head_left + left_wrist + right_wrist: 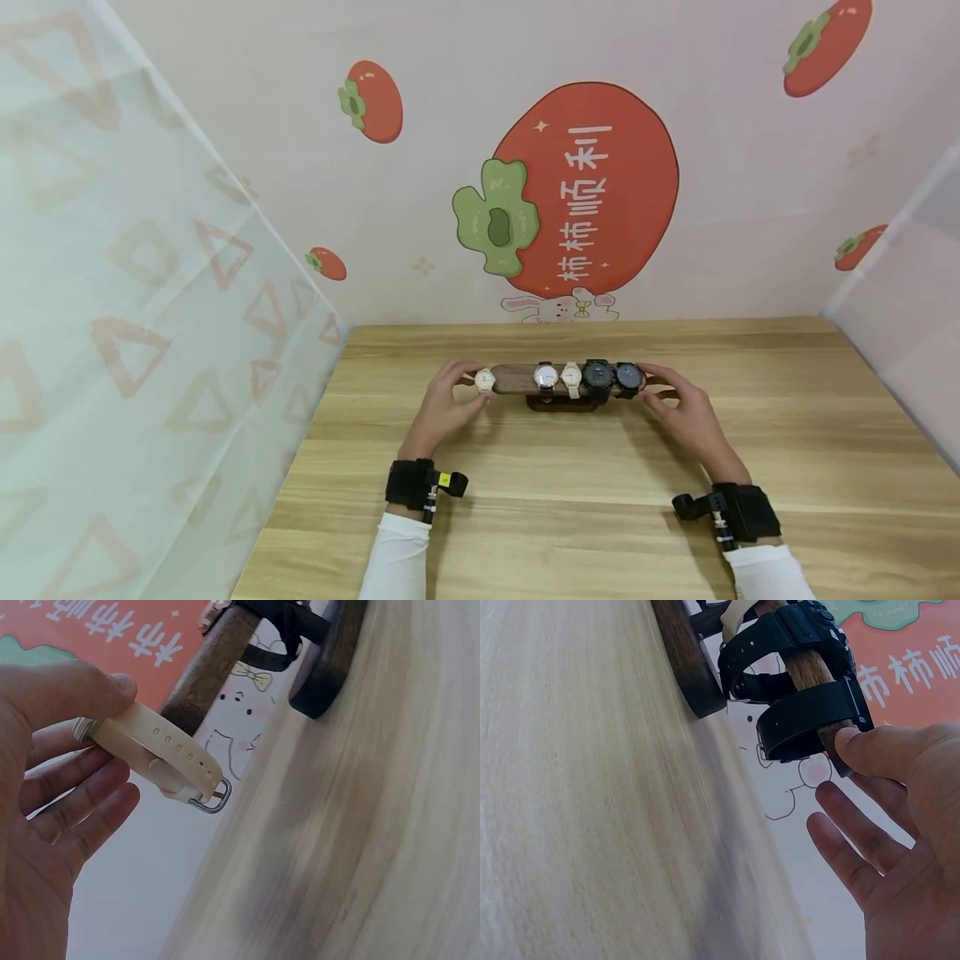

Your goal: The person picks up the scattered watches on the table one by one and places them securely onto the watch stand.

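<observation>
A dark wooden watch stand bears a white-dialled watch, a cream watch and two black watches at its right end. My left hand pinches a second cream watch at the left end of the bar. In the left wrist view its buckled strap forms a loop, just off the bar's tip. At the other end, my right hand grips the bar's tip, thumb on the wood beside the outermost black strap. Its other fingers show below and behind the bar.
The stand's base rests on a wood-grain table, towards its back edge. A wall printed with persimmons rises behind, and patterned sheets enclose the left side. Each wrist wears a black strap with a camera mount.
</observation>
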A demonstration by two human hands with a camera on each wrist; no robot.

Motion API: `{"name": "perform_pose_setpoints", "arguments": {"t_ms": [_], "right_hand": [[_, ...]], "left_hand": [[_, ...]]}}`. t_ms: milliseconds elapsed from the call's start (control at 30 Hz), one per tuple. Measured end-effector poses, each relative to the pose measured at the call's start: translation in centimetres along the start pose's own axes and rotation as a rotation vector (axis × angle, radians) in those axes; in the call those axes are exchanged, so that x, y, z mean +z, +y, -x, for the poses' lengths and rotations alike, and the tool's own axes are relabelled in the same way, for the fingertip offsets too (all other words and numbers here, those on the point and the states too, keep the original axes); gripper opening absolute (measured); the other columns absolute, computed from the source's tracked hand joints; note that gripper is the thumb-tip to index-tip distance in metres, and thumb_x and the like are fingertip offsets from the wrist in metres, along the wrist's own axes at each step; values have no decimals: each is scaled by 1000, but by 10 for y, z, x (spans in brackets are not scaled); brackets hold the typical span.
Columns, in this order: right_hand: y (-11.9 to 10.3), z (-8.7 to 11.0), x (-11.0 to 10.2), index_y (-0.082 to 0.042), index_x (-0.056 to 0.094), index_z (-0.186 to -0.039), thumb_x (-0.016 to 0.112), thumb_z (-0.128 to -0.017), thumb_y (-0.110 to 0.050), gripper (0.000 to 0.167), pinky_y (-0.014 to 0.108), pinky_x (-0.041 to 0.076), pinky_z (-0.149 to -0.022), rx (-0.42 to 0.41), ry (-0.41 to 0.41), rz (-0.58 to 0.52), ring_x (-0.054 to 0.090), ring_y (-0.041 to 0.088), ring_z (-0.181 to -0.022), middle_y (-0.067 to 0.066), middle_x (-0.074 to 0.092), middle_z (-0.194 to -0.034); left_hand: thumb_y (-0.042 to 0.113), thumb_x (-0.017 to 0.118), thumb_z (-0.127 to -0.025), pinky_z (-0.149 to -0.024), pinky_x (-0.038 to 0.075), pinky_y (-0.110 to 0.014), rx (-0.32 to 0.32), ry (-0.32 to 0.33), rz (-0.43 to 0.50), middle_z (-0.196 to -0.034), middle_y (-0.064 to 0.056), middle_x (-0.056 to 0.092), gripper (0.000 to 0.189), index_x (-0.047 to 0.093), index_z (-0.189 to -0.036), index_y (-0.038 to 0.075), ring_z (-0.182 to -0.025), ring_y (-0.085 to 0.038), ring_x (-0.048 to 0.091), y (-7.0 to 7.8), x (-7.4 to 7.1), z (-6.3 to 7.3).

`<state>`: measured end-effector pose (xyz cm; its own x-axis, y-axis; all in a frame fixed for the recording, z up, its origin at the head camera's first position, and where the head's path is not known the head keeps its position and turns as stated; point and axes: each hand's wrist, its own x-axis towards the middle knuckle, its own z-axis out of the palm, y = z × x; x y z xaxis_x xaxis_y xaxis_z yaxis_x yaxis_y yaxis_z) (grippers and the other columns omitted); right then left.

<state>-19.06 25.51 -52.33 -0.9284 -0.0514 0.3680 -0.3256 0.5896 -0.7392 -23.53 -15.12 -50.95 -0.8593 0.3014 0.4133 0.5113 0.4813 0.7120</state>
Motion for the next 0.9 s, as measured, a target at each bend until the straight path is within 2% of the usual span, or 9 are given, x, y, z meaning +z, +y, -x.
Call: {"name": "perform_pose_setpoints", "arguments": {"t_ms": [67,200,400,500,667,767,900], "right_hand": [[0,0,0,-6,62,-147,71,-101,0,48,49,62,-93,0,0,1,67,40,-117,23,68,-138],[1,1,1,-8,62,-148,71,-102,-2,47,46,62,-93,3,-4,15,68,39,-117,21,69,-137],[2,3,2,-9,62,-149,70,-103,-5,46,49,62,-93,13,-13,16,68,38,-116,20,69,-138],[2,3,2,-10,62,-148,71,-103,-5,47,40,63,-92,15,-9,17,69,32,-114,19,69,-137],[2,3,2,-9,64,-146,72,-101,-4,46,20,59,-89,7,3,21,67,14,-112,19,71,-135],[3,2,2,-9,64,-146,72,-101,-4,46,17,58,-89,7,6,17,68,15,-112,19,71,-135],[3,1,2,-10,64,-147,72,-101,-5,46,20,59,-89,13,8,20,69,20,-112,19,71,-135]], "left_hand": [[6,86,-89,-104,61,-42,5,-6,6,-128,-10,67,47,68,-133,5,-115,-27,68,-1,1,-2],[3,85,-89,-106,60,-44,-4,-20,26,-130,-13,67,47,68,-133,3,-116,-30,68,-6,4,-4],[4,83,-92,-106,59,-52,-33,-40,61,-132,-16,65,47,66,-136,-1,-118,-35,68,-8,8,-7],[7,82,-94,-106,59,-52,-46,-54,49,-134,-15,65,47,66,-137,0,-120,-34,67,-8,9,-9],[14,83,-94,-109,58,-49,-90,-78,35,-137,-13,66,48,67,-139,5,-123,-32,67,-5,9,-11],[17,84,-94,-111,57,-49,-106,-92,43,-139,-13,66,50,68,-140,4,-125,-32,66,-5,10,-12],[17,84,-93,-111,57,-48,-96,-102,59,-139,-14,66,51,68,-139,1,-126,-33,66,-5,10,-13]]}}
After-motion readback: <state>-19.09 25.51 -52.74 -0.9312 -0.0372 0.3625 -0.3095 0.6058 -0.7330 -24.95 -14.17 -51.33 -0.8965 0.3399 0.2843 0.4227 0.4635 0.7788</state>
